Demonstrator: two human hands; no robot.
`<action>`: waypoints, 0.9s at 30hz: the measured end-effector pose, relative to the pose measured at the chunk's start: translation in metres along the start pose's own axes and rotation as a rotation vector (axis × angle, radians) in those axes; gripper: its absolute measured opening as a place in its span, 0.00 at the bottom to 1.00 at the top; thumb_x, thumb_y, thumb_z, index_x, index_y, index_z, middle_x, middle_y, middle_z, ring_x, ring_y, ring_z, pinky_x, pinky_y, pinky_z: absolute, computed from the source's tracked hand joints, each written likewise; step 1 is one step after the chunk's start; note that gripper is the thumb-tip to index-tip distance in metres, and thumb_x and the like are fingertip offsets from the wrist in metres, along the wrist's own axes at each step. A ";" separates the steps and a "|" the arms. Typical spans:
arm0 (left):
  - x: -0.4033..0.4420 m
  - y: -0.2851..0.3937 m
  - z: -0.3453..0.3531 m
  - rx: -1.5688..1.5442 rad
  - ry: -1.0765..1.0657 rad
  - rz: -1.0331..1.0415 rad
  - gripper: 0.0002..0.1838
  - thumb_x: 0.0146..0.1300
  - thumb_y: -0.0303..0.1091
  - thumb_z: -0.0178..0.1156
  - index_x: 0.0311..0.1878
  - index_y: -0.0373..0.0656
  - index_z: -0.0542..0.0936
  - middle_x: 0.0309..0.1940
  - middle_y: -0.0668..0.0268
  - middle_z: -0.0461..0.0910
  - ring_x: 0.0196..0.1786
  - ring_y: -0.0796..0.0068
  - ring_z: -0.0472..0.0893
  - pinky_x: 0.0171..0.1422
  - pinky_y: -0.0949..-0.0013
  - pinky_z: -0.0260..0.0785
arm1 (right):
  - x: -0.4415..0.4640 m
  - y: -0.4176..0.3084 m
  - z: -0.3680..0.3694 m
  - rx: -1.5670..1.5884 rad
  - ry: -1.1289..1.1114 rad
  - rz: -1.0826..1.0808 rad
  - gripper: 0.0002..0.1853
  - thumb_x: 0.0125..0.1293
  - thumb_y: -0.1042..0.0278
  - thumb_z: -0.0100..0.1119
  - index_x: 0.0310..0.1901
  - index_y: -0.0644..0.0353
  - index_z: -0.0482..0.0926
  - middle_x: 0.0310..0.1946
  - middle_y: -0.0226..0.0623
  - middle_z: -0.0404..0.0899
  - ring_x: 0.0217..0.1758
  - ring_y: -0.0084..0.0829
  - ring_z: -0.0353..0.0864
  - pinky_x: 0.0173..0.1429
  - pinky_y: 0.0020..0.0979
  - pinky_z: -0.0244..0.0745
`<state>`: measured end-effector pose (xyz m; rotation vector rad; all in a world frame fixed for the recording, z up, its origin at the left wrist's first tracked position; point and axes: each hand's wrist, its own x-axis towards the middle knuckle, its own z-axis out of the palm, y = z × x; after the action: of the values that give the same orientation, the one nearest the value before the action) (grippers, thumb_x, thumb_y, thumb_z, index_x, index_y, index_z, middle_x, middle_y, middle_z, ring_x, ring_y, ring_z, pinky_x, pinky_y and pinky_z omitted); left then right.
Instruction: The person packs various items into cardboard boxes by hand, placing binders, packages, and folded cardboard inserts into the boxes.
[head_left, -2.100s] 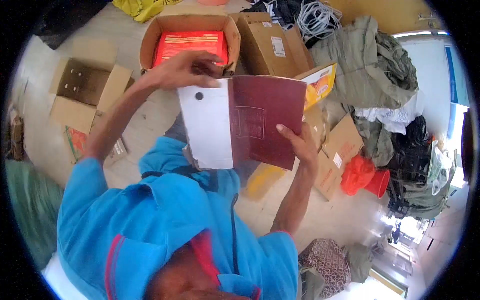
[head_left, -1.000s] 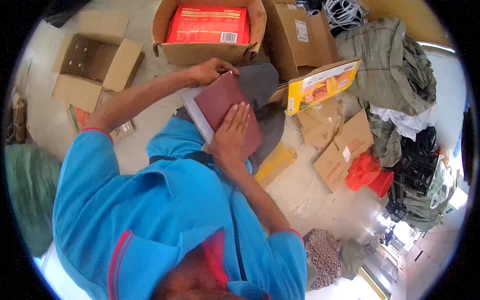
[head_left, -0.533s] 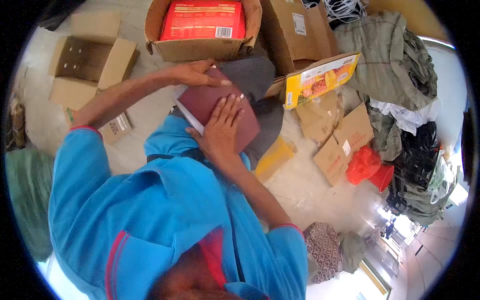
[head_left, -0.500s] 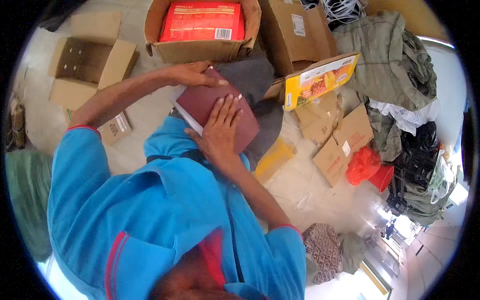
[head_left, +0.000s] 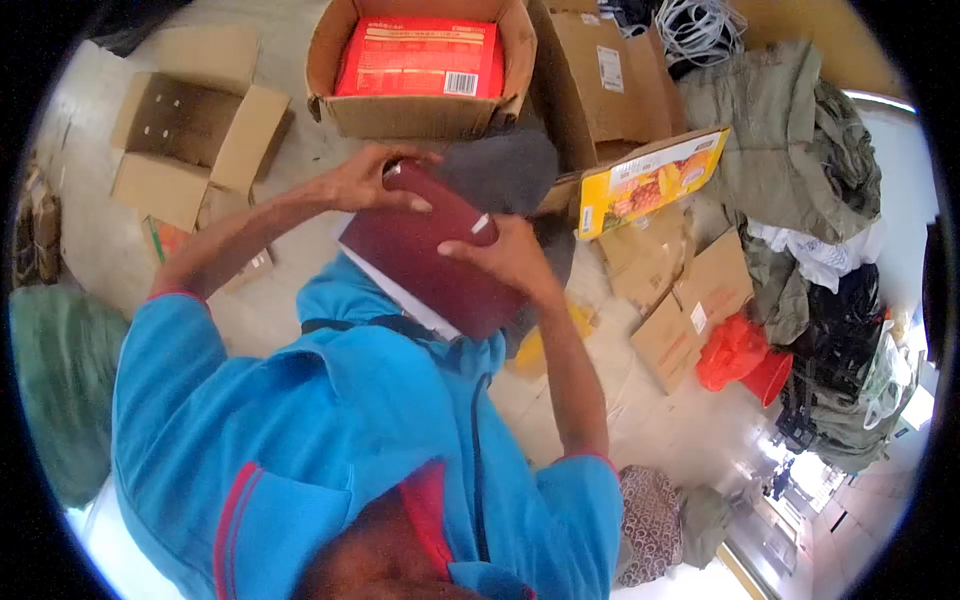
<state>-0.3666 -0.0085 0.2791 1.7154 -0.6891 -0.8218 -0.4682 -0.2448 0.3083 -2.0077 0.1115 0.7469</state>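
Pale floor (head_left: pixel 645 425) lies around the far open brown cardboard carton (head_left: pixel 415 117), which contains a red printed packet (head_left: pixel 420 55). Nearer, over the lap, a flat maroon-and-white piece (head_left: pixel 425 255) has its layers together, though not flush (white shows near left). The left hand (head_left: pixel 360 182) and right hand (head_left: pixel 515 262) grip its edges, thumbs on top, other fingers partly hidden.
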 end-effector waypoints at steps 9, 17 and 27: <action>-0.007 -0.010 0.019 -0.212 0.224 -0.466 0.39 0.58 0.63 0.54 0.54 0.32 0.73 0.45 0.52 0.78 0.49 0.63 0.77 0.54 0.63 0.68 | -0.003 -0.028 0.018 -0.414 0.203 0.113 0.39 0.40 0.26 0.63 0.33 0.63 0.79 0.31 0.50 0.81 0.38 0.50 0.81 0.44 0.45 0.75; 0.024 -0.063 0.027 0.080 0.498 -0.652 0.36 0.62 0.60 0.46 0.36 0.27 0.79 0.35 0.41 0.79 0.43 0.52 0.80 0.50 0.55 0.67 | 0.007 -0.038 0.026 -0.507 0.237 0.096 0.38 0.43 0.30 0.64 0.33 0.68 0.78 0.29 0.54 0.80 0.37 0.52 0.81 0.43 0.45 0.74; 0.026 -0.077 0.034 -0.095 0.478 -0.654 0.27 0.63 0.52 0.51 0.32 0.32 0.81 0.26 0.54 0.79 0.32 0.65 0.78 0.39 0.57 0.69 | 0.029 -0.006 0.031 -0.492 0.331 -0.025 0.35 0.45 0.31 0.63 0.29 0.66 0.78 0.22 0.51 0.79 0.31 0.50 0.81 0.39 0.43 0.75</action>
<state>-0.3749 -0.0270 0.1933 1.9711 0.2506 -0.8083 -0.4566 -0.2102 0.2861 -2.5880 0.1018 0.4449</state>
